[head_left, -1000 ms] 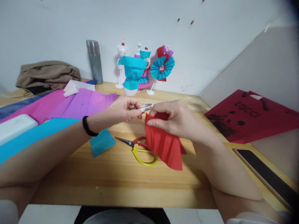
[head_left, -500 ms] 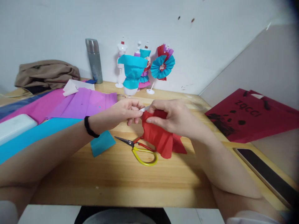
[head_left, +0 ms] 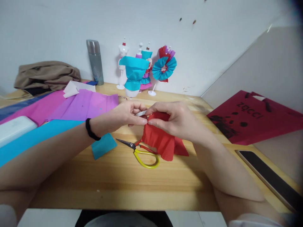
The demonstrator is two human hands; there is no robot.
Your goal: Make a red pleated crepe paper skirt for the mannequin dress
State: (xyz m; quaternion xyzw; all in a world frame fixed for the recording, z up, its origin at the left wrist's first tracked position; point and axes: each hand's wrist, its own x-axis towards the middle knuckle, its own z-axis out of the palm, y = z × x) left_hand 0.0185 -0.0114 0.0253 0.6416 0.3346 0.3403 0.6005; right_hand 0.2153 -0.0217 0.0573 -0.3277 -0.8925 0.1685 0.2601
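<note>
Red crinkled paper or cloth (head_left: 162,143) hangs from the pinched thumb and fingers of my right hand (head_left: 174,116), gathered at its top edge. My left hand (head_left: 126,113) meets it there, fingers closed on a narrow white strip (head_left: 141,113) that arches across to my right fingertips. The left thumb lies against the red edge. Scissors (head_left: 132,145) with one yellow and one red handle lie just below, blades pointing left, one handle partly under the red piece. Left of them is a small teal piece (head_left: 104,146) on the wooden table (head_left: 123,186).
Purple sheets (head_left: 82,104), a long teal sheet (head_left: 47,134) and a white case (head_left: 17,129) lie left. Behind stand a thermos (head_left: 96,63), small mannequins dressed in teal (head_left: 134,72) and a pleated teal flower (head_left: 163,68). A red bag (head_left: 251,116) and phone (head_left: 267,176) are right.
My left thumb has moved right onto the edge of the red piece. My right index finger has shifted slightly left, and the white strip now bends in an arch.
</note>
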